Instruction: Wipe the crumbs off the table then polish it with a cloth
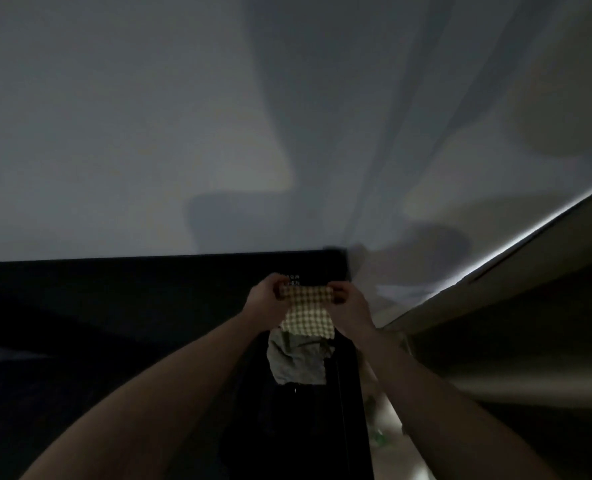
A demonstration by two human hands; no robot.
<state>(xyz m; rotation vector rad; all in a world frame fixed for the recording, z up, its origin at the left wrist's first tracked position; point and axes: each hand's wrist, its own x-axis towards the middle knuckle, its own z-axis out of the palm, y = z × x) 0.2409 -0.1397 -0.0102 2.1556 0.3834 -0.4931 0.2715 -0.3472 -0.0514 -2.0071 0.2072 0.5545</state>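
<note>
The scene is very dim. I hold a checked yellow-and-white cloth (308, 315) up in front of me, stretched between both hands. My left hand (266, 296) pinches its upper left corner and my right hand (351, 304) pinches its upper right corner. The cloth hangs down from my fingers. Below it a crumpled grey cloth (296, 358) lies on a dark black surface (114, 323), which I take to be the table. No crumbs can be made out in the darkness.
A pale wall (183, 133) fills the upper half of the view. At the right a light-coloured ledge or sill (495, 271) runs diagonally with a bright strip along it. A pale floor strip (388, 441) shows at the lower right.
</note>
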